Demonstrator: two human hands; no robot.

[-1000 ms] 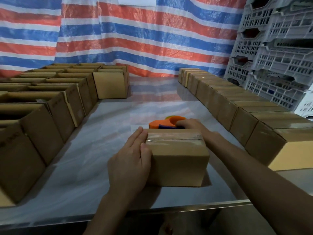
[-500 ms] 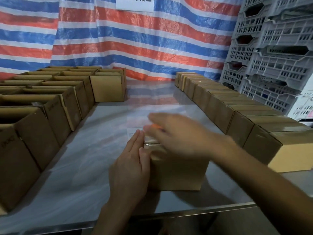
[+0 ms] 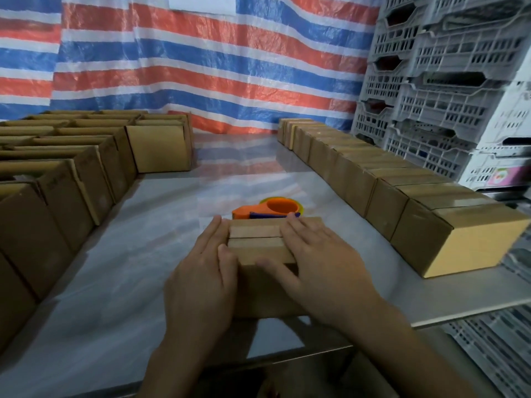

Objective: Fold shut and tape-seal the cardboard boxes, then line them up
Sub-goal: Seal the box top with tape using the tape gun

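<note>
Cardboard box (image 3: 258, 245) in hand, set near the front edge of the tabletop (image 3: 161, 214), its top flaps folded shut; a seam line shows between them, and whether tape already covers it cannot be told. Left hand (image 3: 201, 280) lies flat against the box's left side and top edge, fingers straight and together, grasping nothing. Right hand (image 3: 319, 262) presses palm-down on the top, fingers spread, likewise holding nothing. Tape dispenser (image 3: 268, 211), orange, rests on the tabletop just behind the box, untouched. Along the right side a row of closed boxes (image 3: 402, 196) stands lined up edge to edge, apparently finished. At left, a block of open boxes (image 3: 57, 173) awaits folding and sealing, so the task appears roughly midway.
</note>
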